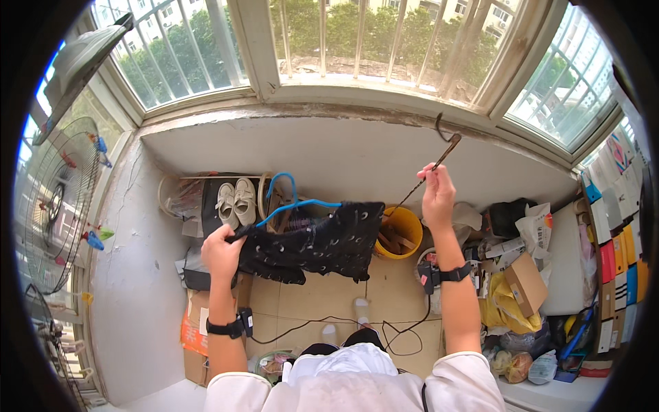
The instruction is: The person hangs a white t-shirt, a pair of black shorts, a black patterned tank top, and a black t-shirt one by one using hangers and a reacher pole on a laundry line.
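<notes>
My left hand [220, 252] grips the left edge of a black cloth garment [314, 244] printed with small pale crescents. A blue clothes hanger [296, 204] rises from the garment's upper edge, its hook pointing up and its right arm running into the cloth. My right hand [439, 193], raised higher, is closed around a thin dark rod [447, 150] with a curved hook at its upper end. From that hand the rod slants down towards the garment's right corner; whether it touches the cloth I cannot tell.
Behind the garment's right end stands a yellow bucket [406, 247]. White shoes [237, 202] sit at the left, by cardboard boxes [197, 309]. Bags and a carton [526, 284] crowd the right side. A cable [309, 323] from the wrist straps crosses the floor; barred windows [381, 41] lie ahead.
</notes>
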`<state>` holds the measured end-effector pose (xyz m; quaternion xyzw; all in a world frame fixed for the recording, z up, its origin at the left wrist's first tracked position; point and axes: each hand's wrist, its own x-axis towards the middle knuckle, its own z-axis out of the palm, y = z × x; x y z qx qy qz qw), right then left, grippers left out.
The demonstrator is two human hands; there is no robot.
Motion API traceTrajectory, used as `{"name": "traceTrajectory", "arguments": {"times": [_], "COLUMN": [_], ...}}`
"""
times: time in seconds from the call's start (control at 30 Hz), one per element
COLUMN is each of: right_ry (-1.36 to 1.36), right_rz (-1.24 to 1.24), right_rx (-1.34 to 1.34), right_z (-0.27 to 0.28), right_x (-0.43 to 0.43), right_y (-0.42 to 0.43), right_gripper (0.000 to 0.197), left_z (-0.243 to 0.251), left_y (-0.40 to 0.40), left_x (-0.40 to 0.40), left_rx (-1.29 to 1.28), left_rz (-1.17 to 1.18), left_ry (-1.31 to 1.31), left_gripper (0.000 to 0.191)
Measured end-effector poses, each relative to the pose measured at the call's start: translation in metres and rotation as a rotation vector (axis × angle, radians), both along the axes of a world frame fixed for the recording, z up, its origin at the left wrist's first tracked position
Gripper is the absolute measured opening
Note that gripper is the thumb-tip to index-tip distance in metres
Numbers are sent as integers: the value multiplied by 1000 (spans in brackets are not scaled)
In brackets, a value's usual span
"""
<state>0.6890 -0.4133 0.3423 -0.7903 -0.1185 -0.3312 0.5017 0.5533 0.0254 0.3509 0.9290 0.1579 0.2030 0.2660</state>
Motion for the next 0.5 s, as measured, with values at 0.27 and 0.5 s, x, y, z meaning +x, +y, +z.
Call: {"name": "traceTrajectory", "arguments": {"times": [0.27,0.5], "right_ry": [-99,54], "right_rz": [153,270], "right_rx": [92,82], "right_z": [98,83], "right_x": [-65,-94], "right_y": [16,52], "right_gripper": [16,14], "left_z": [95,167], "left_y": [-36,-77], "left_x": [19,48], "left_rx": [-10,-76], "left_rz": [68,-33], "left_ry": [-84,-240], "left_gripper": [47,45]}}
